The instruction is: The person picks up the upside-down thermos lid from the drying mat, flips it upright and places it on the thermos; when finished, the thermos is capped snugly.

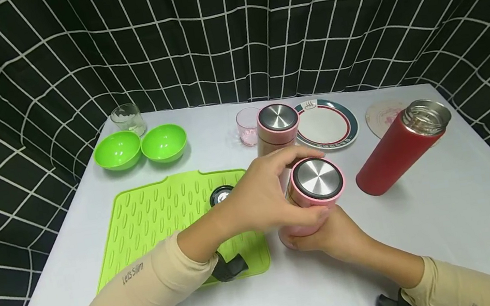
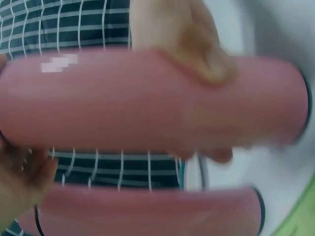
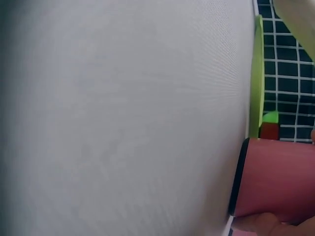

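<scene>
A pink thermos flask (image 1: 318,178) with a brushed steel lid top stands in front of me. My left hand (image 1: 269,191) grips it round the lid, thumb in front and fingers behind. Lower down, my right hand (image 1: 342,233) holds the flask's body, as the left wrist view also shows with the pink body (image 2: 113,98). Its dark base is just at the white table in the right wrist view. Directly behind stands a second pink thermos flask (image 1: 277,119), lid on. To the right, a red thermos flask (image 1: 397,152) stands with its steel mouth uncovered.
A green drying mat (image 1: 154,212) lies at left, with a round black lid (image 1: 220,194) partly behind my left forearm. Further back are two green bowls (image 1: 118,152), a clear glass (image 1: 128,118), a pink glass (image 1: 248,126), a rimmed plate (image 1: 323,126) and a floral plate (image 1: 378,116).
</scene>
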### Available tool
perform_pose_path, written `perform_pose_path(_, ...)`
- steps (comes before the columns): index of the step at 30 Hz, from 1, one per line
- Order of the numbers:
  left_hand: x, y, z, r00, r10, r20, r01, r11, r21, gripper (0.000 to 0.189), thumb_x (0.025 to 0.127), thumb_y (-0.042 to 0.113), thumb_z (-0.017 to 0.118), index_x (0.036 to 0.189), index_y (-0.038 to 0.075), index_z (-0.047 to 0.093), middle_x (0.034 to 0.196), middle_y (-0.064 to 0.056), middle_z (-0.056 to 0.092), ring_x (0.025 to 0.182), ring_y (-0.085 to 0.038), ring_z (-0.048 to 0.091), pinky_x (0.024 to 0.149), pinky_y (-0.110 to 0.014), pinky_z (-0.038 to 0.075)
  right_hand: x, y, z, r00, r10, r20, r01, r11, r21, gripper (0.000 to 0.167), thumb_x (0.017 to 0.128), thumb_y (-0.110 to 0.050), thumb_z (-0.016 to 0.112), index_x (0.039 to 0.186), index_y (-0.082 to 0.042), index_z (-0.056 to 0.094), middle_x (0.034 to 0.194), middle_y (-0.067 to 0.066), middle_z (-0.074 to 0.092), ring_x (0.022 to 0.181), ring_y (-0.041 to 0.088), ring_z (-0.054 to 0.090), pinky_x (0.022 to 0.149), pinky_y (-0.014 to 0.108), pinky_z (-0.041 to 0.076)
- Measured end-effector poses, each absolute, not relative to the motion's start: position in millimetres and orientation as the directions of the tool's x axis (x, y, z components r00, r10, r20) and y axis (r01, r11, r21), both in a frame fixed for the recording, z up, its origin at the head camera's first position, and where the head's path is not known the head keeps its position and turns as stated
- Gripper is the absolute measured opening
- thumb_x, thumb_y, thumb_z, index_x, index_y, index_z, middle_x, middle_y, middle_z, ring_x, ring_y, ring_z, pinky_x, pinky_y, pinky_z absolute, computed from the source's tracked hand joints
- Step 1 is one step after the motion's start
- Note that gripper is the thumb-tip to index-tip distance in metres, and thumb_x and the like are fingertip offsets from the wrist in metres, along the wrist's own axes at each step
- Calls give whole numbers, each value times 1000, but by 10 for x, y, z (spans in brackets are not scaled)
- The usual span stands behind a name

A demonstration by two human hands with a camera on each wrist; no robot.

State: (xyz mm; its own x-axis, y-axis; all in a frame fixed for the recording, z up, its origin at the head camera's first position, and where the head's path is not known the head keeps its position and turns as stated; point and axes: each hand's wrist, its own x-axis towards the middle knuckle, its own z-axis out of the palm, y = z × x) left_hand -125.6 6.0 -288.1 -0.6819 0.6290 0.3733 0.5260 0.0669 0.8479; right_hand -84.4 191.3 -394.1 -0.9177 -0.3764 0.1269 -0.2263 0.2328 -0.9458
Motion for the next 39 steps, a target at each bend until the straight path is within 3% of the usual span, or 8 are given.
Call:
perform_pose_path(2, -1275, 40, -2879, -658, 671, 342, 485, 29, 874, 71, 68, 11, 87, 131, 11, 54, 116, 5, 62, 107, -5, 56, 97, -24, 44, -848, 1911, -3947, -913, -387, 128, -227, 220, -949, 56, 68, -6, 90, 112, -15, 57, 100, 2, 64, 86, 22, 59, 74, 29, 51)
perform_pose_path(8, -1264, 76, -2914, -679, 613, 405, 569, 90, 817, 75, 63, 29, 93, 126, 11, 54, 119, 8, 56, 107, -4, 52, 92, -22, 46, -844, 1912, -3955, -913, -385, 136, -231, 210, -950, 62, 67, -5, 89, 117, -16, 55, 106, 1, 63, 91, 23, 59, 77, 30, 51)
perform_pose_path(14, -1321, 57, -2919, -595, 657, 462, 607, -10, 795, 70, 69, 17, 88, 130, 8, 56, 115, 6, 63, 106, -5, 56, 95, -25, 46, -838, 1930, -3952, -919, -374, 127, -224, 230, -947, 55, 68, -7, 89, 112, -15, 57, 100, 1, 63, 85, 22, 59, 73, 29, 51)
perform_pose_path(21, -1208, 81, -2886, -710, 554, 435, 582, 112, 806, 72, 62, 27, 94, 120, 9, 56, 112, 6, 59, 98, -4, 57, 87, -22, 48, -847, 1913, -3941, -924, -365, 119, -217, 241, -946, 63, 67, -7, 90, 119, -15, 54, 109, -1, 62, 93, 21, 58, 79, 29, 51)
perform_pose_path(25, -1316, 18, -2872, -660, 668, 345, 431, -39, 901, 68, 68, 9, 89, 128, 7, 59, 116, 1, 65, 105, -7, 61, 94, -27, 48, -852, 1929, -3952, -927, -359, 107, -209, 258, -943, 65, 66, -9, 91, 119, -16, 55, 109, -1, 62, 95, 21, 58, 82, 29, 50)
perform_pose_path(27, -1334, 5, -2869, -642, 702, 309, 412, -24, 911, 73, 69, 8, 88, 134, 8, 55, 122, 0, 62, 109, -8, 59, 97, -27, 45, -852, 1929, -3953, -924, -365, 110, -210, 247, -946, 64, 66, -8, 91, 119, -15, 55, 109, -1, 62, 94, 22, 59, 81, 29, 50)
perform_pose_path(33, -1183, 82, -2880, -738, 555, 385, 547, 157, 822, 77, 62, 33, 93, 123, 12, 52, 115, 7, 55, 101, -3, 55, 89, -20, 47, -865, 1912, -3944, -910, -390, 143, -244, 222, -944, 63, 67, -5, 89, 118, -16, 53, 109, 1, 61, 92, 22, 58, 78, 30, 51)
perform_pose_path(39, -1254, 13, -2866, -711, 631, 312, 385, -22, 923, 69, 66, 7, 90, 128, 10, 60, 114, 3, 65, 102, -10, 62, 92, -27, 49, -870, 1929, -3950, -916, -379, 134, -242, 255, -936, 65, 64, -5, 91, 117, -19, 55, 110, -1, 61, 96, 20, 58, 83, 28, 50)
